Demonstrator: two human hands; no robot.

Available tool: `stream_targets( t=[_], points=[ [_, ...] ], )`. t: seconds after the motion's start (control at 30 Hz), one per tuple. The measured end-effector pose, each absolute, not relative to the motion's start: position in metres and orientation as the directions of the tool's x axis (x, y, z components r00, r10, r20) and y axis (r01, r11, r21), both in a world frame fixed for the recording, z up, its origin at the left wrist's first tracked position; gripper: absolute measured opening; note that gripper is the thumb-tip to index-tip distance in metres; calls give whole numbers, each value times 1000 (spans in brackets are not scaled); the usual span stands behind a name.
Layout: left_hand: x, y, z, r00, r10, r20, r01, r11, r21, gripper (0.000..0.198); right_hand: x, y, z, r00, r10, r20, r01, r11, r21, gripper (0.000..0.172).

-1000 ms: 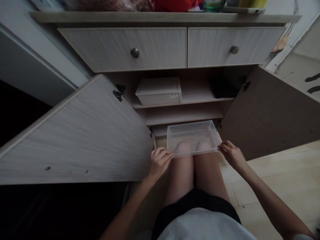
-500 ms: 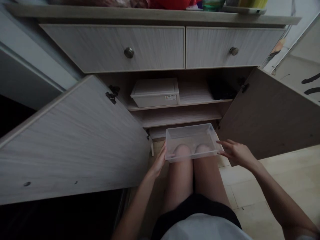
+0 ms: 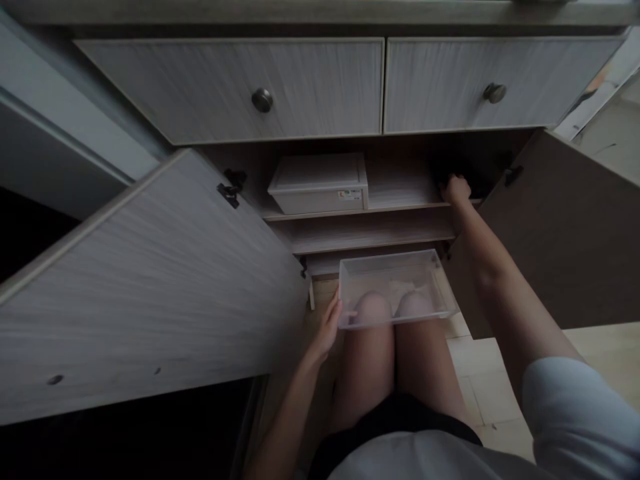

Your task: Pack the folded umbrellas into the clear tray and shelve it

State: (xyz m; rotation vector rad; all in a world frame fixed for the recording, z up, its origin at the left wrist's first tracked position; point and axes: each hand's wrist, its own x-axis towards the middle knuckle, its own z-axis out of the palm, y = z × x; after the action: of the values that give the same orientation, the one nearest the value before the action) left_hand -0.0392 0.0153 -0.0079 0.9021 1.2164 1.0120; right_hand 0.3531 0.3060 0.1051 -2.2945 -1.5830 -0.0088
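A clear plastic box (image 3: pixel 390 323) without a lid rests over my knees, tilted a little. My left hand (image 3: pixel 330 325) grips its left side, fingers behind and under the wall. My right hand (image 3: pixel 456 189) reaches into the cabinet at the right end of the upper shelf. Its fingers are curled at the front of a black, soft-looking bundle (image 3: pixel 475 175); deep shadow hides its exact kind and part of my fingertips. Left of it on the same shelf stands a white lidded storage box (image 3: pixel 320 183) with a small label.
Two open cabinet doors flank me, the left door (image 3: pixel 165 287) and the right door (image 3: pixel 560 247). Above are two closed drawers with round knobs, the left knob (image 3: pixel 262 100) and the right knob (image 3: pixel 495 93). A lower shelf (image 3: pixel 370 233) runs below the upper one.
My right hand has left the clear box's right side and moved forward to the black bundle. My left hand still holds the box. The view has shifted slightly closer to the cabinet.
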Motion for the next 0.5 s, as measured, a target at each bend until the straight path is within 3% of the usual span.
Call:
stream_targets(
  t=[0.1,0.27,0.5],
  points=[
    [-39,15,-9,35,953,-301,-118,303,946,82,348,319,100,409,901,146,896,-367,-249,44],
    [-40,14,-9,37,945,-325,-82,327,942,86,341,326,95,460,870,175,878,-418,-231,39],
    [-40,14,-10,42,950,-310,-52,312,949,84,339,325,94,487,855,180,862,-438,-254,52]
  ],
)
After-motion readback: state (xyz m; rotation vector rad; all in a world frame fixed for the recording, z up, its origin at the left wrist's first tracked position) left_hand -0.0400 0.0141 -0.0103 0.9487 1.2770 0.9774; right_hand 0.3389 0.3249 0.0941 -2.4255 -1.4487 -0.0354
